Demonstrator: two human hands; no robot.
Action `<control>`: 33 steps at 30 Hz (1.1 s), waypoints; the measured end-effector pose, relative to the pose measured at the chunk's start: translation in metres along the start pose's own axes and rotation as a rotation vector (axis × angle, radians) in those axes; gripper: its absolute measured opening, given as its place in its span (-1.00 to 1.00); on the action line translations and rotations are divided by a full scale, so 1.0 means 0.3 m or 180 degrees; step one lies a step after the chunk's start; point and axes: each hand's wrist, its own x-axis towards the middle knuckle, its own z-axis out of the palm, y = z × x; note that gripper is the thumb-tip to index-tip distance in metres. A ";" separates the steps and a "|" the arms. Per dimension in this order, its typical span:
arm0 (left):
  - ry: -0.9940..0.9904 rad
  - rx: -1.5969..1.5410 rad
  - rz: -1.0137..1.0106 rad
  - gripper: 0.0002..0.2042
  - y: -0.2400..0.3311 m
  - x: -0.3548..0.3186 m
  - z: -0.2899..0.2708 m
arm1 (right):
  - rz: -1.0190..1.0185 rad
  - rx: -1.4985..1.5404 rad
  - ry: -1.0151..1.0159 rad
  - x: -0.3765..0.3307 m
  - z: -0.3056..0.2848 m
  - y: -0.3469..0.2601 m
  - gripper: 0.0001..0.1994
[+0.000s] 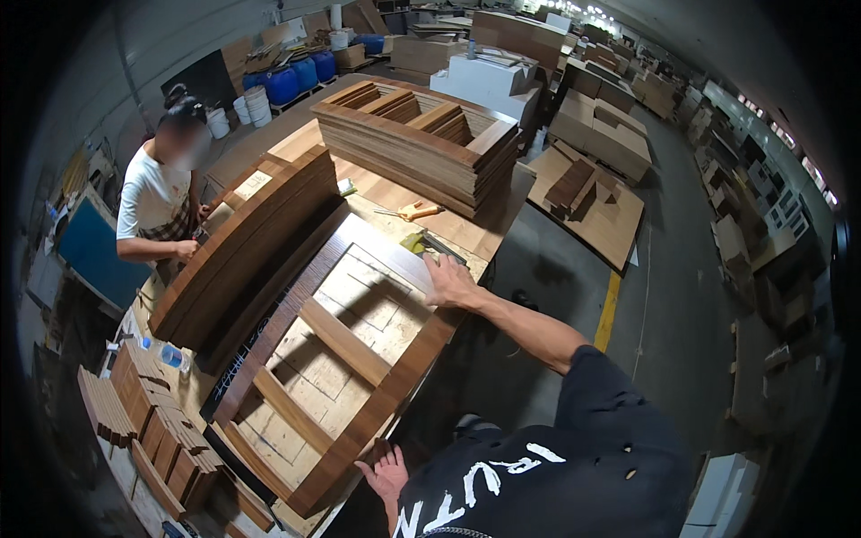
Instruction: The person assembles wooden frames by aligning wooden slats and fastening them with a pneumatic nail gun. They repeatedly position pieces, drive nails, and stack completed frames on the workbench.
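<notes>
The wooden frame lies flat on the desk, its near rail running along the desk's near edge, and two crossbars span the middle. From where I stand, the right hand is laid over the frame's corner closest to the desk's right-hand end, thumb apart from the fingers, without closing round the wood. The left hand is spread wide beside the near rail, towards the other end, holding nothing; I can't tell whether its fingertips brush the edge. To handle it well, I'd have both palms bear evenly, one at each end, since pushing at a single corner could skew the frame or tip it over the edge. Just past the right hand sits a yellow-green tool, best kept clear of the rail, with an orange-handled tool farther in. A curved stack of boards stands along the far side, a co-worker behind it, and piled frames fill the desk's far corner.
</notes>
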 end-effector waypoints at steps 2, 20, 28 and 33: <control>-0.0715 -0.0052 0.0238 -0.24 -0.005 0.001 0.035 | -0.0360 -0.0058 0.0447 -0.069 -0.123 -0.008 -0.03; -0.1911 0.1170 0.1123 -0.36 -0.809 0.161 0.912 | 0.0969 0.2497 0.2057 -0.735 -1.060 0.881 -0.32; -0.2450 0.1335 0.0717 -0.46 -0.880 0.578 1.669 | 0.0982 0.5366 0.2680 -0.490 -0.818 1.365 -0.55; -0.2026 0.1744 0.1124 -0.61 -1.037 0.979 2.095 | 0.1697 0.5405 0.3228 -0.214 -0.667 1.438 -0.70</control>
